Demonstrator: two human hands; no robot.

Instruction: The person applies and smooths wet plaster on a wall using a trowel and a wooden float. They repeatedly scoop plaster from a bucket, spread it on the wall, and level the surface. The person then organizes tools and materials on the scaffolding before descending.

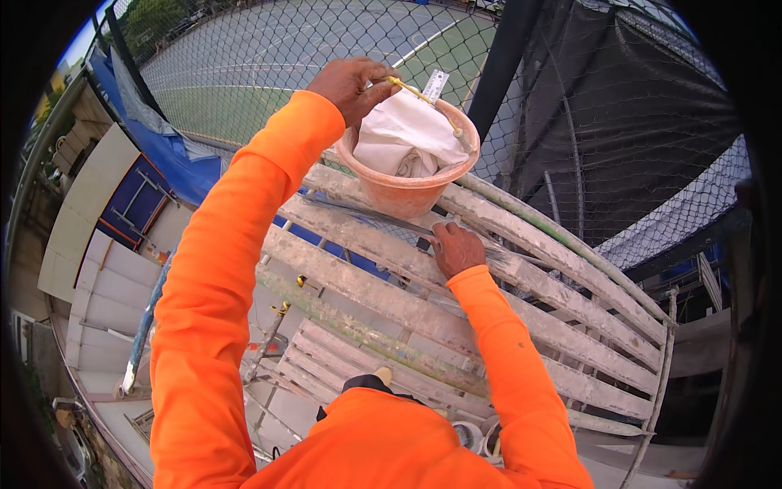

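An orange plastic bucket [399, 194] stands on the far planks, with a crumpled white cloth or bag [411, 134] inside and a white strip with markings [436, 84] poking up at its back rim. My left hand [358, 85] is closed on the bucket's thin yellow handle [414, 90], above the left rim. Right of the bucket and lower, my right hand [458, 248] curls its fingers over a bundle of thin grey wires [509, 267]. These wires lie along the planks and pass in front of the bucket's base.
A platform of spaced, stained wooden planks [603, 359] has gaps showing a lower level. Chain-link fence [269, 49], a dark post [505, 65] and black sheeting [603, 122] stand beyond. Lower planks [342, 359] and a blue pipe [147, 326] are at left.
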